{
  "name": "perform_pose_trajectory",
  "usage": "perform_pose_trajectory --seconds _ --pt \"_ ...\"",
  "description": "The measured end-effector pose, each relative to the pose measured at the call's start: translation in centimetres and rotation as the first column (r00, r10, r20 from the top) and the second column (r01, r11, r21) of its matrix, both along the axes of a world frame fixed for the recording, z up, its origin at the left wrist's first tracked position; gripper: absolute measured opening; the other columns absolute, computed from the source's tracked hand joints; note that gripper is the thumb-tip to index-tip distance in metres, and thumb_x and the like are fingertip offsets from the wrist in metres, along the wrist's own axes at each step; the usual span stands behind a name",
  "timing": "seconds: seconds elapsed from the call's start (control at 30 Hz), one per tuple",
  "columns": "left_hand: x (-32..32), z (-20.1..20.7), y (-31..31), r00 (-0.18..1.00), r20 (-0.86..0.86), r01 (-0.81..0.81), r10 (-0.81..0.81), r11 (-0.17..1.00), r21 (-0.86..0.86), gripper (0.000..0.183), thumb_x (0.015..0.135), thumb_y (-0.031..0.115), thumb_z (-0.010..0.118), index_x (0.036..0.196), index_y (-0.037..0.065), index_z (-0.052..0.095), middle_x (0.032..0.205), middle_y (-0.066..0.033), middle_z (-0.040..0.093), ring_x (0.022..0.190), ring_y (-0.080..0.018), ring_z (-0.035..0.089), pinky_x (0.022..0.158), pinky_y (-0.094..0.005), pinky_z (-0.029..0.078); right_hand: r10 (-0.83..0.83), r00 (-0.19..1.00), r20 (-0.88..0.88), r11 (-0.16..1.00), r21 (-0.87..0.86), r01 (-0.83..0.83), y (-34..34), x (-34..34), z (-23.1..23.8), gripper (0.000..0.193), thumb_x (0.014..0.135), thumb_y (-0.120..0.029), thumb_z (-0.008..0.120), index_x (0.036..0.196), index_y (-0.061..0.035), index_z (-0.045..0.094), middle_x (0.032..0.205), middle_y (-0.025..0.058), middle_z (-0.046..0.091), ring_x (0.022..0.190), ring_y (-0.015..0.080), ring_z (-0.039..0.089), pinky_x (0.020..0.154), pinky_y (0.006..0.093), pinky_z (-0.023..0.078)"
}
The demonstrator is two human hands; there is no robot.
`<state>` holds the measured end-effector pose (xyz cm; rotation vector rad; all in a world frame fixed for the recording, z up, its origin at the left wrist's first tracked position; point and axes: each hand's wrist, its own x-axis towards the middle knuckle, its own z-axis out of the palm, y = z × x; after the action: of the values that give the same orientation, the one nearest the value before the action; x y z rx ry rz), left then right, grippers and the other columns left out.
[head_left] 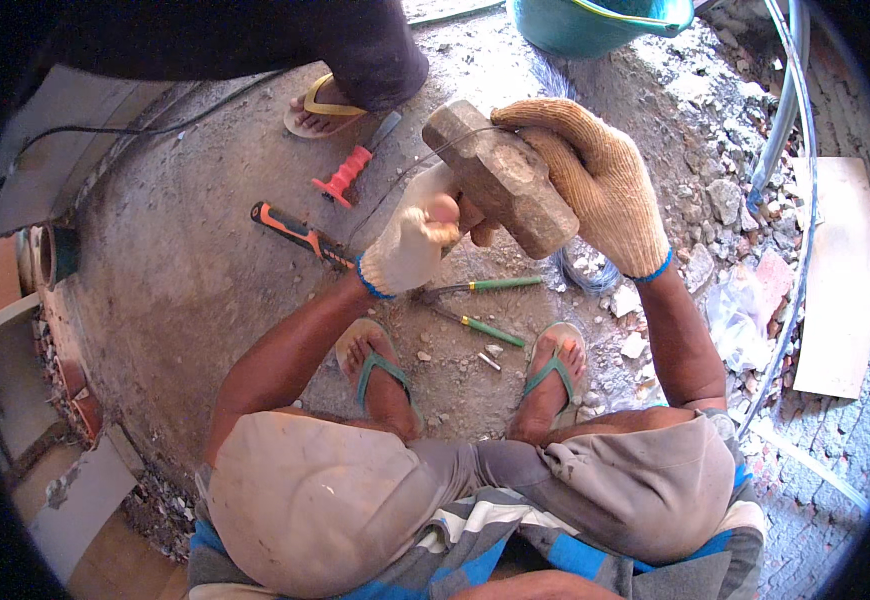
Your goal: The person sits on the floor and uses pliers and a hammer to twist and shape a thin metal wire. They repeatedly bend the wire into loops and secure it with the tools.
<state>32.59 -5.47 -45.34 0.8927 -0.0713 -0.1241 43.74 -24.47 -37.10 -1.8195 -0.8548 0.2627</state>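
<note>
Fingers of my left hand [407,240] wrap the hammer [503,180] close under its head | heavy, hard, head-biased, I judge: best held there | right hand [600,185] bent against the head, grip on thin wire [420,163] unclear | hammer above floor [155,300], nearer its right edge

The gloved left hand [415,236] grips a hammer [500,180] beside the gloved right hand [600,180].

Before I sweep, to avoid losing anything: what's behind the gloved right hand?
Thin wire shows above and below the right hand; the hand and hammer head hide whether it's one bundle.
</note>
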Motion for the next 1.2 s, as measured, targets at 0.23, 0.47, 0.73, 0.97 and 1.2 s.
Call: perform_pose_trajectory --seconds 0.23,0.47,0.73,0.97,1.2 --pt "0.4 1.8 -0.7 0.955 -0.287 0.011 0.073 0.96 0.281 0.119 0.09 0.095 0.019 0.149 -0.004 0.051 0.131 -0.0159 0.068 0.112 -0.0221 0.071 0.08 -0.0336 0.061 0.009 0.999 0.049 1.0 0.003 -0.009 -0.1 -0.2 0.1 0.022 0.102 -0.01 0.066 0.123 -0.0082 0.075 0.113 0.0136 0.078 0.101 0.0286 0.077 0.089 0.0364 0.059" --pt "0.1 2.6 -2.6 0.929 -0.308 -0.166 0.207 0.974 0.154 0.084 0.098 0.079 0.031 0.129 0.006 0.06 0.107 -0.0054 0.069 0.085 -0.016 0.068 0.064 -0.0309 0.056 -0.017 0.992 0.128 0.999 -0.032 0.021 -0.3 -0.5 0.1 0.025 0.099 -0.004 0.068 0.122 -0.0065 0.075 0.112 0.0149 0.077 0.101 0.0262 0.077 0.089 0.0357 0.058" --pt "1.2 0.2 -2.5 0.949 -0.289 -0.11 0.122 0.992 0.055 0.064 0.104 0.071 0.038 0.113 0.012 0.062 0.088 -0.0029 0.069 0.064 -0.0169 0.065 0.055 -0.0331 0.051 -0.07 0.997 -0.025 0.996 -0.065 0.068 -0.1 -1.4 0.4 0.026 0.101 0.001 0.056 0.121 0.0024 0.072 0.113 0.0138 0.076 0.106 0.0197 0.071 0.097 0.0337 0.053" --pt "0.2 -3.2 0.8 0.978 -0.022 -0.195 0.205 0.954 0.227 0.058 0.11 0.063 0.04 0.124 0.01 0.06 0.11 -0.0045 0.068 0.093 -0.0149 0.065 0.077 -0.0337 0.053 -0.125 0.931 -0.342 0.992 -0.043 0.117 -0.6 -1.3 -0.5 0.029 0.11 -0.01 0.052 0.131 0.0012 0.067 0.099 0.006 0.067 0.091 0.0111 0.06 0.085 0.0276 0.05" --pt "-0.5 -1.4 3.9 0.986 -0.061 -0.163 0.157 0.979 -0.124 0.061 0.111 0.061 0.042 0.135 0.008 0.061 0.123 -0.0084 0.063 0.11 -0.0185 0.064 0.091 -0.0354 0.057 -0.033 0.967 -0.254 0.999 0.031 0.042 -1.2 -0.3 -2.1 0.028 0.11 -0.019 0.058 0.125 -0.0004 0.073 0.089 0.002 0.067 0.085 0.0098 0.062 0.08 0.0279 0.052"
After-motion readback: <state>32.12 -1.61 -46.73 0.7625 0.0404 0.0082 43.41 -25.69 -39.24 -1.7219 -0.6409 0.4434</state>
